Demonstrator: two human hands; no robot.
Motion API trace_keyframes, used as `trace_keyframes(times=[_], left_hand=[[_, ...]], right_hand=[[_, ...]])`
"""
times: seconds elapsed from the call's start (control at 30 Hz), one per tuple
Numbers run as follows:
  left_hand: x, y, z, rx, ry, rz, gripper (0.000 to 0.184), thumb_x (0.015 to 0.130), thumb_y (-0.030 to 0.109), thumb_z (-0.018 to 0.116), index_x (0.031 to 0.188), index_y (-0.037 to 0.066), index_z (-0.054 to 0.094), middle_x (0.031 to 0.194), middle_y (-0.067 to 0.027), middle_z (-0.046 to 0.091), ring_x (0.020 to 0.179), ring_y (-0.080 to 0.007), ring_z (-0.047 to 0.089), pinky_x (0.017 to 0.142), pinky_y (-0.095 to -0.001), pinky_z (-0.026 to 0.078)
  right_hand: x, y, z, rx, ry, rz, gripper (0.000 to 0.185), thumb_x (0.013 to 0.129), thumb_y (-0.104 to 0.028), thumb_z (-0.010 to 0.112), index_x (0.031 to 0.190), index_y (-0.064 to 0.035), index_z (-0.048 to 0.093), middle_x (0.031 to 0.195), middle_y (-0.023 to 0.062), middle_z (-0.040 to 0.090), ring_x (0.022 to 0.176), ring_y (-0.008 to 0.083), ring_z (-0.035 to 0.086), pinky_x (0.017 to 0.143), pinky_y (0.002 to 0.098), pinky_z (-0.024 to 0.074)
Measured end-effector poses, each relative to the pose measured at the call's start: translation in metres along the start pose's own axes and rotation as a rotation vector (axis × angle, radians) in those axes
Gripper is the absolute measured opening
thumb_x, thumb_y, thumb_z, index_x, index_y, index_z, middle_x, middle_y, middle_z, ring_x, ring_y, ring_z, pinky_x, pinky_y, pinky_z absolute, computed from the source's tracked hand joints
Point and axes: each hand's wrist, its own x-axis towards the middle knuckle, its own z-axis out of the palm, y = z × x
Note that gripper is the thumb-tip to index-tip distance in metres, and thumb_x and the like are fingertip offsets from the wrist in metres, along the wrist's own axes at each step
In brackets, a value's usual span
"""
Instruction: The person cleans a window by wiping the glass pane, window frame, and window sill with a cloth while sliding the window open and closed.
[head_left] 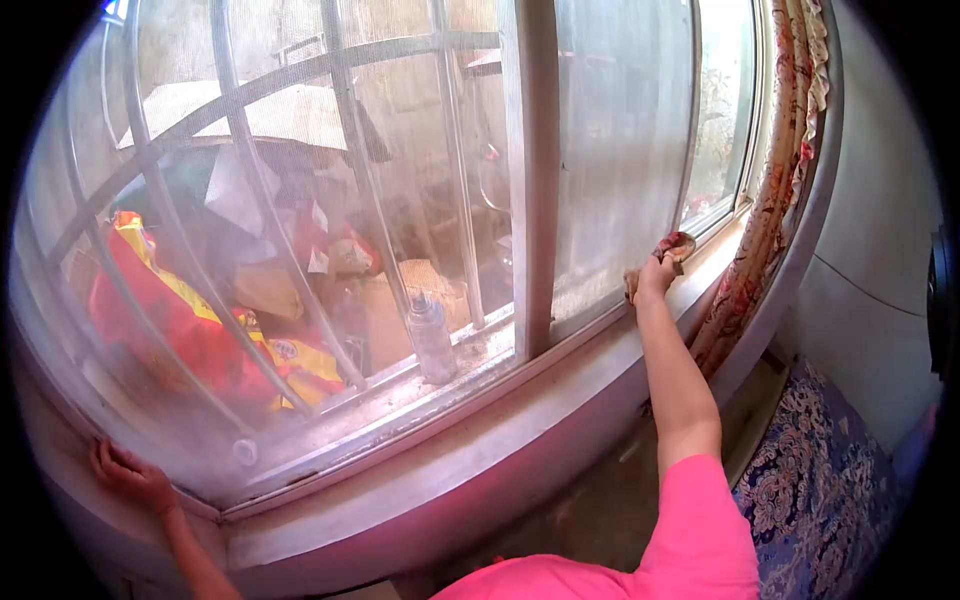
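My right hand point(655, 276) is closed around a crumpled brownish-red cloth point(675, 243), which bulges out above and below the fingers. It is at the lower edge of the sliding window pane point(625, 170), just above the sill point(500, 440). At the far lower left, my left hand point(130, 474) rests against the side of the window recess, its fingers loosely bent and slightly apart, holding nothing. Between the hands, a clear plastic bottle point(430, 340) stands upright on the ledge by the window track.
Metal bars point(345, 110) and a mesh screen cover the left opening. Beyond them lie a red and yellow bag point(165, 300) and cardboard point(400, 310). A gathered floral curtain point(755, 260) hangs at right, above dark patterned fabric point(815, 480). An upright frame point(535, 180) divides the window.
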Motion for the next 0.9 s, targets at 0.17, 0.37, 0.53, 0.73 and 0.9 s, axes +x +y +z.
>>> trace_keyframes(times=[0.17,0.37,0.53,0.73,0.9], left_hand=[[-0.003,-0.005,0.003,-0.002,0.031,0.019,0.02,0.094,0.007,0.046,0.11,-0.004,0.051,0.115,-0.0228,0.053,0.105,-0.0382,0.052,0.09,-0.0451,0.042],[-0.004,-0.006,0.002,-0.085,0.019,-0.013,0.024,0.097,0.013,0.043,0.111,-0.005,0.051,0.117,-0.0239,0.053,0.105,-0.0395,0.052,0.089,-0.0458,0.042],[-0.003,-0.002,-0.001,-0.079,0.02,-0.038,0.023,0.096,0.012,0.044,0.111,-0.004,0.052,0.117,-0.0232,0.053,0.105,-0.0388,0.053,0.09,-0.0454,0.042],[0.0,0.0,-0.004,-0.159,0.018,-0.031,0.021,0.095,0.009,0.046,0.11,-0.004,0.052,0.115,-0.0231,0.053,0.104,-0.0382,0.053,0.09,-0.046,0.043],[0.003,-0.003,-0.009,-0.239,-0.045,-0.022,0.019,0.093,0.005,0.046,0.108,-0.003,0.052,0.111,-0.0234,0.054,0.1,-0.0391,0.054,0.086,-0.047,0.045]], right_hand=[[-0.02,-0.115,0.005,0.371,-0.17,-0.096,0.008,0.08,-0.003,0.043,0.088,-0.0055,0.046,0.067,0.0004,0.036,0.052,0.0122,0.037,0.042,0.0318,0.0326],[-0.088,-0.255,0.014,0.327,-0.193,-0.411,0.037,0.08,-0.01,0.053,0.115,0.0033,0.054,0.116,0.0195,0.047,0.111,0.0321,0.045,0.1,0.0379,0.0347],[-0.182,-0.328,0.01,0.396,-0.341,-0.589,0.04,0.08,-0.005,0.055,0.119,0.0029,0.051,0.117,0.0202,0.045,0.111,0.0355,0.045,0.099,0.0416,0.0348],[-0.291,-0.367,0.008,0.398,-0.33,-0.883,0.043,0.077,0.0,0.054,0.119,-0.002,0.055,0.112,0.0226,0.047,0.108,0.0393,0.043,0.094,0.0444,0.0354],[-0.378,-0.398,0.007,0.34,-0.347,-0.985,0.039,0.074,0.001,0.055,0.113,-0.0008,0.056,0.113,0.0211,0.045,0.108,0.0375,0.043,0.095,0.0419,0.0354]])
